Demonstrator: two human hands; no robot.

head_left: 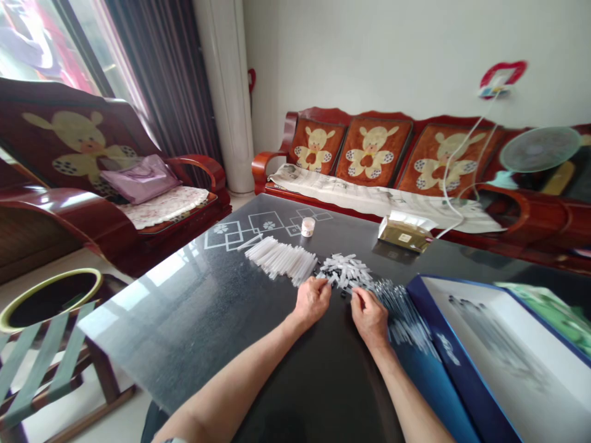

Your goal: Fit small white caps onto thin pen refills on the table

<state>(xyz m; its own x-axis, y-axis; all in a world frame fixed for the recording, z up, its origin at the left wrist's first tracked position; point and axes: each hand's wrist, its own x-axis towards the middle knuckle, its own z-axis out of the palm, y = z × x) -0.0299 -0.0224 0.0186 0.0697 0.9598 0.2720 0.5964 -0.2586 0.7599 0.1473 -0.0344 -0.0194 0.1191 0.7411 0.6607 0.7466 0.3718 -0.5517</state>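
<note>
My left hand (313, 301) is closed in a pinch over the dark table, just at the near end of a row of white translucent tubes (282, 259). Opposite it, my right hand (370, 315) is also pinched. Whatever the fingertips hold is too small to make out. Between and beyond the hands lies a heap of short white plastic pieces (347, 268), with small black bits around its edge. Right beside my right hand is a pile of slim, clear, dark-tipped sticks (406, 314), partly blurred.
A blue box (462, 363) with a white inside holds more slim sticks. Green-and-white packaging (549, 311) lies behind it. A tissue box (405, 231) and a small round tub (308, 227) stand farther back on the table (184, 332). A slatted stool (46, 363) is at the left.
</note>
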